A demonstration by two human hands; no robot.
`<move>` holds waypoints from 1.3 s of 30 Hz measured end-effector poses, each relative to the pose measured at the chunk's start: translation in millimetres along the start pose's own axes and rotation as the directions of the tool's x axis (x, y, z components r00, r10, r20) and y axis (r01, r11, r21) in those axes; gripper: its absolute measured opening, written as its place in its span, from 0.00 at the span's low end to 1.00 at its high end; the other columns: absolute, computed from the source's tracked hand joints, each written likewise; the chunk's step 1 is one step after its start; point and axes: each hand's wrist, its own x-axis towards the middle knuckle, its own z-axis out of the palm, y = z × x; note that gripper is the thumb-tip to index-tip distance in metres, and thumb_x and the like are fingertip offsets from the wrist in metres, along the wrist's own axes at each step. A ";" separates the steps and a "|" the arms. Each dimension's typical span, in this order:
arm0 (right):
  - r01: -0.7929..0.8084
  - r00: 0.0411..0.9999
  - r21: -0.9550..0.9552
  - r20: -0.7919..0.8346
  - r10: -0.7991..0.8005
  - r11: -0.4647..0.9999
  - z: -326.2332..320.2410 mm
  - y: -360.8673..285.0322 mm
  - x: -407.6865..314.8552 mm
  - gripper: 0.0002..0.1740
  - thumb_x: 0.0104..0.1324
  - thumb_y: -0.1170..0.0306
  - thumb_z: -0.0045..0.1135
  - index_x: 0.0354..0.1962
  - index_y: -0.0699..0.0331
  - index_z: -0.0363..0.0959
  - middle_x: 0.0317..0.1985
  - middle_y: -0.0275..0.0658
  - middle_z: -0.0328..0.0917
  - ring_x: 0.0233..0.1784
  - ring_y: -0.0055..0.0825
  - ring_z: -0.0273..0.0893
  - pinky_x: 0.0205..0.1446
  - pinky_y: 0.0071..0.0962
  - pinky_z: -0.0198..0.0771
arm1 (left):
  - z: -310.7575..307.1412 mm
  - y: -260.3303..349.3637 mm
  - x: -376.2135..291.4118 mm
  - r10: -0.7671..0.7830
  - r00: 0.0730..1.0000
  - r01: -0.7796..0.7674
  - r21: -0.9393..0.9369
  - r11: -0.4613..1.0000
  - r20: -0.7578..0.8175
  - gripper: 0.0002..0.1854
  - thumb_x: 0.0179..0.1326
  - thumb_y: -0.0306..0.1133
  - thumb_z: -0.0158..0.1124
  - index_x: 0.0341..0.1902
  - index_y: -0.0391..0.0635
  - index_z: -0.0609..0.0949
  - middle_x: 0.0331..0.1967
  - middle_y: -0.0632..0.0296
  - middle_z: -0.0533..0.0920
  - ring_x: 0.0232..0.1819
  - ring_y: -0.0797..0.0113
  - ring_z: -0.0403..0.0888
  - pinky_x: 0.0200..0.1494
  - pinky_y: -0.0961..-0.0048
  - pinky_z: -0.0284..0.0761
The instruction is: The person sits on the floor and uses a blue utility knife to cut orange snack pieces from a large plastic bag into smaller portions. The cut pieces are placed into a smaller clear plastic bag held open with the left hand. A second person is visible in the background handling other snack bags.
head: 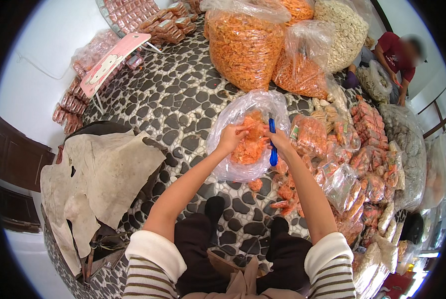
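In front of me a large clear plastic bag (223,166) stands open on the floor, with orange chips (247,151) inside. Over its mouth, my left hand (233,137) pinches some of the orange chips or their thin plastic wrapping; which of the two is unclear. My right hand (279,141) grips a slim blue-handled cutter (272,149), held lengthwise along the fingers, with no blade plainly visible. The right fingertips also come close to the orange chips at the bag's right side. A small orange clump (255,185) lies on the floor just below the bag.
Packets of orange snacks (312,136) are heaped at my right. Tall filled bags (245,48) stand ahead. A pink folding table (112,63) and stacked packs (165,28) are ahead left. A stiff pale hide-like sheet (107,179) lies at left. Another person (395,56) sits far right.
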 end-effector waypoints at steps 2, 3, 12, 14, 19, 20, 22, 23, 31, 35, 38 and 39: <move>0.009 1.000 0.023 0.018 -0.009 1.000 3.1 -3.3 -2.3 0.16 0.59 0.70 0.49 0.45 0.64 0.64 0.27 0.34 0.69 0.20 0.16 0.64 0.16 0.16 0.56 | -2.6 5.9 -3.4 0.214 0.968 -0.158 0.346 0.925 -0.131 0.14 0.55 0.33 0.58 0.46 0.47 0.79 0.34 0.56 0.77 0.29 0.66 0.75 0.29 0.75 0.68; 0.010 0.999 0.024 0.034 -0.011 1.000 4.1 -5.3 -3.5 0.16 0.60 0.69 0.49 0.46 0.64 0.64 0.27 0.33 0.69 0.21 0.16 0.64 0.17 0.15 0.55 | -4.0 10.3 -5.3 0.221 0.959 -0.161 0.297 0.941 -0.179 0.13 0.54 0.34 0.59 0.44 0.47 0.79 0.32 0.56 0.76 0.28 0.64 0.74 0.29 0.73 0.67; 0.146 0.989 -0.083 0.002 -0.146 0.986 2.4 -12.3 5.2 0.17 0.61 0.67 0.48 0.48 0.62 0.65 0.22 0.28 0.62 0.21 0.14 0.59 0.19 0.15 0.54 | -11.3 41.4 -15.7 0.271 0.885 -0.216 0.180 0.960 -0.380 0.08 0.51 0.35 0.61 0.24 0.43 0.77 0.26 0.58 0.76 0.30 0.59 0.72 0.35 0.66 0.66; 0.109 0.984 -0.242 -0.112 -0.139 0.964 -0.4 -3.6 11.5 0.17 0.61 0.67 0.47 0.48 0.61 0.65 0.21 0.28 0.61 0.21 0.14 0.59 0.18 0.16 0.55 | -13.6 37.5 -14.8 0.264 0.922 -0.179 0.293 0.939 -0.282 0.08 0.50 0.34 0.62 0.25 0.43 0.78 0.26 0.59 0.76 0.30 0.60 0.72 0.36 0.66 0.66; 0.071 0.985 -0.262 -0.133 -0.109 0.962 -19.6 16.3 17.4 0.19 0.55 0.64 0.50 0.44 0.60 0.70 0.22 0.33 0.68 0.20 0.20 0.66 0.18 0.24 0.64 | -16.7 21.5 -5.9 0.287 0.920 -0.179 0.364 0.914 -0.268 0.07 0.47 0.34 0.63 0.25 0.44 0.78 0.27 0.60 0.78 0.33 0.60 0.71 0.39 0.67 0.66; 0.031 0.985 -0.263 -0.158 -0.075 0.964 -20.1 18.3 17.4 0.18 0.55 0.65 0.50 0.44 0.60 0.70 0.21 0.33 0.68 0.20 0.20 0.66 0.18 0.24 0.64 | -17.3 18.2 -4.1 0.298 0.915 -0.201 0.334 0.921 -0.273 0.07 0.47 0.34 0.63 0.25 0.44 0.78 0.27 0.60 0.78 0.34 0.60 0.70 0.40 0.67 0.66; 0.025 0.991 -0.271 -0.116 -0.059 0.962 -21.6 19.7 16.4 0.16 0.58 0.67 0.47 0.44 0.61 0.68 0.23 0.31 0.64 0.21 0.17 0.62 0.18 0.19 0.59 | -14.1 11.7 -2.6 0.255 0.925 -0.172 0.289 0.942 -0.282 0.07 0.47 0.35 0.63 0.25 0.45 0.78 0.26 0.61 0.78 0.33 0.60 0.71 0.40 0.67 0.66; 0.027 0.991 -0.282 -0.118 -0.062 0.959 -22.5 19.6 15.8 0.15 0.59 0.68 0.46 0.44 0.62 0.67 0.23 0.30 0.63 0.21 0.16 0.60 0.18 0.16 0.56 | -11.3 8.6 -1.9 0.247 0.924 -0.171 0.264 0.949 -0.292 0.07 0.47 0.35 0.63 0.25 0.45 0.79 0.25 0.61 0.79 0.33 0.60 0.71 0.40 0.67 0.65; 0.112 0.955 -0.587 -0.160 -0.250 0.802 -26.7 33.3 18.6 0.12 0.55 0.65 0.53 0.36 0.61 0.75 0.13 0.30 0.66 0.13 0.16 0.63 0.17 0.19 0.59 | 4.7 -15.3 -1.4 0.153 0.946 -0.138 0.073 0.988 -0.287 0.08 0.48 0.34 0.62 0.28 0.43 0.78 0.25 0.59 0.78 0.28 0.61 0.73 0.37 0.66 0.67; 0.193 0.932 -0.723 -0.076 -0.354 0.663 -20.1 44.4 18.2 0.20 0.54 0.65 0.54 0.46 0.57 0.68 0.22 0.41 0.73 0.24 0.29 0.73 0.28 0.29 0.67 | 5.9 -24.0 1.0 0.261 0.860 -0.222 0.139 0.965 -0.440 0.08 0.48 0.33 0.62 0.28 0.41 0.78 0.25 0.57 0.77 0.26 0.60 0.74 0.34 0.66 0.69; 0.226 0.898 -0.861 0.002 -0.441 0.456 -14.5 51.5 11.7 0.27 0.55 0.67 0.52 0.54 0.52 0.60 0.36 0.51 0.73 0.40 0.38 0.73 0.44 0.36 0.66 | 11.4 -35.1 -17.7 0.082 0.982 -0.037 0.249 0.968 -0.172 0.05 0.50 0.29 0.60 0.28 0.40 0.77 0.26 0.59 0.79 0.26 0.67 0.74 0.31 0.74 0.69; 0.129 0.954 -0.887 -0.011 -0.299 0.443 -19.4 51.3 9.4 0.29 0.55 0.69 0.51 0.55 0.51 0.57 0.41 0.53 0.71 0.45 0.40 0.71 0.49 0.37 0.64 | 12.0 -36.1 -17.0 0.175 0.953 -0.115 0.239 0.964 -0.249 0.05 0.50 0.29 0.61 0.29 0.40 0.77 0.26 0.58 0.78 0.26 0.65 0.74 0.32 0.72 0.69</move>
